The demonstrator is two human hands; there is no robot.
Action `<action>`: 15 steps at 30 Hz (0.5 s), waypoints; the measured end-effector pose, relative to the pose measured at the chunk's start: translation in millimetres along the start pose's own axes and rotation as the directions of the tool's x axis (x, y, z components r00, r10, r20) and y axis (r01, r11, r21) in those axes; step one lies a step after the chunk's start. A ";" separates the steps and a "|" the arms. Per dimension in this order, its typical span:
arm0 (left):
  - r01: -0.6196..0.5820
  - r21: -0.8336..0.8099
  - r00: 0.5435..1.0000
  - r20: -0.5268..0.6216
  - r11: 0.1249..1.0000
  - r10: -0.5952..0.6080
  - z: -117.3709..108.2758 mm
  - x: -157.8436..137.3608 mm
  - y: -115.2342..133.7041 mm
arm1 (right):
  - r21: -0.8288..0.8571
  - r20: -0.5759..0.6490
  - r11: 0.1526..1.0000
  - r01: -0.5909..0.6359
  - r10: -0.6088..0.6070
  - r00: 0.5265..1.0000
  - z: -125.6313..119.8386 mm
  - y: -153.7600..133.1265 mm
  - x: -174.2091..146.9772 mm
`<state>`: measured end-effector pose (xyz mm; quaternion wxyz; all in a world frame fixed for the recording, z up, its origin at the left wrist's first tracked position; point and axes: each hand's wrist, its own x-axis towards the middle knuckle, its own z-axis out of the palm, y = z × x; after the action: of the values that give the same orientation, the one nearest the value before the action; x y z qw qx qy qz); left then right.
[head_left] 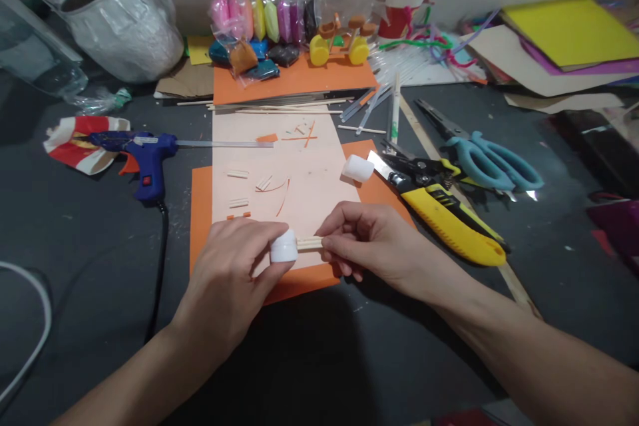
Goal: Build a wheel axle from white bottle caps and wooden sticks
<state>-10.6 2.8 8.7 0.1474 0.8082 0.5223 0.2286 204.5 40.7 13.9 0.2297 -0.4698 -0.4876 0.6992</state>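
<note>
Between the thumb and fingers of my left hand [239, 259] is a small white cylindrical cap [284, 247]. My right hand [369, 239] pinches a short bundle of pale wooden sticks [309, 243] by its right end. The bundle's left end meets the cap's right side; whether it is joined there I cannot tell. Both hands are over a white sheet [319, 193] lying on orange card [201, 213]. A second white cylinder [357, 168] lies at the sheet's right edge. Cut stick pieces [238, 203] and thin orange strips [283, 196] are scattered left of centre.
At left lies a blue glue gun [150, 160] with a glue stick in it. A yellow utility knife [449, 223], blade out, and blue-handled scissors [492, 160] lie at right. Behind are clay packets [269, 20], a yellow-wheeled model [339, 46] and a paper cup [402, 10].
</note>
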 end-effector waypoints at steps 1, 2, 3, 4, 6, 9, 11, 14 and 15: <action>0.003 0.001 1.000 0.002 1.000 -0.003 0.2 0.1 0.0 | 0.001 0.001 1.000 0.001 -0.001 1.000 -0.1 0.1 0.0; 0.006 0.002 1.000 0.003 1.000 -0.006 0.5 0.3 0.1 | 0.002 0.001 1.000 0.002 -0.002 1.000 -0.2 0.3 -0.1; 0.009 0.004 1.000 0.003 1.000 -0.009 0.6 0.5 0.2 | 0.002 0.001 1.000 0.002 -0.002 1.000 -0.2 0.4 -0.1; 0.014 0.006 1.000 0.002 1.000 -0.014 0.7 0.7 0.4 | 0.000 0.000 1.000 0.001 -0.001 1.000 -0.3 0.4 -0.1; 0.019 0.010 1.000 0.004 1.000 -0.019 0.7 0.8 0.7 | -0.005 -0.002 1.000 -0.001 0.001 1.000 -0.2 0.5 -0.2; 0.008 0.008 1.000 0.000 1.000 -0.008 0.1 0.6 0.8 | -0.007 -0.004 1.000 -0.003 0.003 1.000 0.2 0.4 0.0; 0.000 0.008 1.000 -0.003 1.000 0.000 -0.3 0.4 0.8 | -0.009 -0.005 1.000 -0.004 0.004 1.000 0.4 0.3 0.2; 0.008 0.009 1.000 0.011 1.000 -0.008 -0.5 0.3 1.2 | -0.006 -0.002 1.000 0.003 -0.003 1.000 0.4 0.0 0.3; 0.011 0.008 1.000 0.015 1.000 -0.011 -0.4 0.4 1.5 | -0.004 0.001 1.000 0.006 -0.006 1.000 0.3 -0.1 0.3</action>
<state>-9.5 2.6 9.9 0.1494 0.8075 0.5265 0.2199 204.1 40.8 13.9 0.2305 -0.4684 -0.4907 0.6977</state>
